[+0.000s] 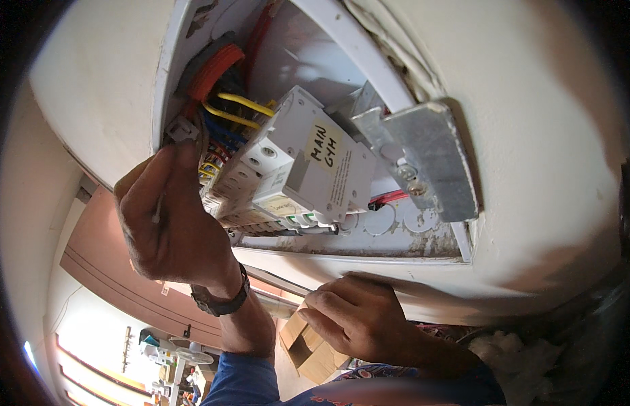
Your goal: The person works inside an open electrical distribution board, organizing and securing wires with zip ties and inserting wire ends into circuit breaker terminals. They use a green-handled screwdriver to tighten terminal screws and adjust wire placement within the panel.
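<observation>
1. The left hand [176, 220] pinches a small white clip [182, 130] near the wires [230, 115] at the wall box's [349, 40] left edge; a fingertip hold probably suits that tight corner.
2. The right hand [362, 318] curls below the box; whether it grips anything cannot be told.
3. Switches [335, 166] crowd the left hand's right side; more room shows above them.

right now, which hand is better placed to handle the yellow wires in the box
Probably the left hand: its fingertips, holding a small white piece, are near the yellow wires inside the box. The right hand is below the box's lower edge, farther from them.
</observation>
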The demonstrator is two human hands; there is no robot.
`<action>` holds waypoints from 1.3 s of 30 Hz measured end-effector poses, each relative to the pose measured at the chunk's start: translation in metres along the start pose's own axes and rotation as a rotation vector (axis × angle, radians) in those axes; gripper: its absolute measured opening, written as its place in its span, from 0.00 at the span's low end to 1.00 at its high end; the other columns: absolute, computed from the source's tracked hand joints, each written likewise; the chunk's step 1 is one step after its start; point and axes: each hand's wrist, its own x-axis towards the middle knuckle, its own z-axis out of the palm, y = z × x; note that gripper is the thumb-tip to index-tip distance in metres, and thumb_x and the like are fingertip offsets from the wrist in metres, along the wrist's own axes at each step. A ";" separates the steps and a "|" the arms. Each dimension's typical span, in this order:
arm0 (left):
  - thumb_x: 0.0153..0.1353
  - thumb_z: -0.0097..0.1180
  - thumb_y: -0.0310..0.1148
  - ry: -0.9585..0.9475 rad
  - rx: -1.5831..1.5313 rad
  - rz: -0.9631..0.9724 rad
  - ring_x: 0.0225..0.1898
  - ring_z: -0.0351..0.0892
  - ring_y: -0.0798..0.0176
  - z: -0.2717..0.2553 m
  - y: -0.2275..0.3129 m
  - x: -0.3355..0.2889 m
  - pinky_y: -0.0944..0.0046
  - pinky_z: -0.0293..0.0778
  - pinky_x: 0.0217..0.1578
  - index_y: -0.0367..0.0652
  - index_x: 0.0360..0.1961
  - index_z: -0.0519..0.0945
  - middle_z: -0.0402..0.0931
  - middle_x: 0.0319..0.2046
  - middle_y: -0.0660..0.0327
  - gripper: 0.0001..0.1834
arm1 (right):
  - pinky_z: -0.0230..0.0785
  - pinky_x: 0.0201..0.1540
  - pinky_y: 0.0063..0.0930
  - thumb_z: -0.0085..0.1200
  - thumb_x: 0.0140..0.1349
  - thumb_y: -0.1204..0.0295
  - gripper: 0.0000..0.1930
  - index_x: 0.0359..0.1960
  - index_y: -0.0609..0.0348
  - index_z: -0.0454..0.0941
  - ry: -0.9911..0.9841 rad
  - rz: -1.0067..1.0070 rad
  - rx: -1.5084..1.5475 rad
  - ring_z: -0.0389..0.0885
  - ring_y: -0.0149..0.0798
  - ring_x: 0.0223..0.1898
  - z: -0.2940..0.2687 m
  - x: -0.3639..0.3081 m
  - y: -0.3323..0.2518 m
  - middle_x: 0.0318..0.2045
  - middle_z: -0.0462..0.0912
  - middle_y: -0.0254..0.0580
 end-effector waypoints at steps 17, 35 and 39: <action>0.48 0.79 0.18 0.046 -0.151 0.043 0.35 0.80 0.62 0.015 0.000 0.010 0.63 0.74 0.34 0.48 0.39 0.90 0.82 0.33 0.64 0.18 | 0.75 0.58 0.51 0.74 0.58 0.73 0.17 0.48 0.58 0.86 0.367 -0.405 -0.975 0.79 0.54 0.53 -0.068 0.046 -0.065 0.53 0.79 0.51; 0.51 0.77 0.29 0.074 -0.256 0.115 0.29 0.73 0.64 0.018 -0.018 0.015 0.61 0.72 0.28 0.53 0.33 0.89 0.76 0.27 0.70 0.09 | 0.51 0.73 0.65 0.70 0.59 0.70 0.14 0.43 0.68 0.88 0.509 -0.240 -1.707 0.54 0.67 0.75 -0.057 0.140 -0.079 0.73 0.61 0.60; 0.53 0.77 0.30 0.063 -0.263 0.087 0.30 0.75 0.63 0.016 -0.016 0.017 0.60 0.75 0.29 0.53 0.33 0.90 0.77 0.28 0.71 0.08 | 0.51 0.73 0.64 0.68 0.60 0.72 0.12 0.42 0.68 0.89 0.526 -0.218 -1.678 0.54 0.67 0.75 -0.058 0.143 -0.077 0.74 0.59 0.61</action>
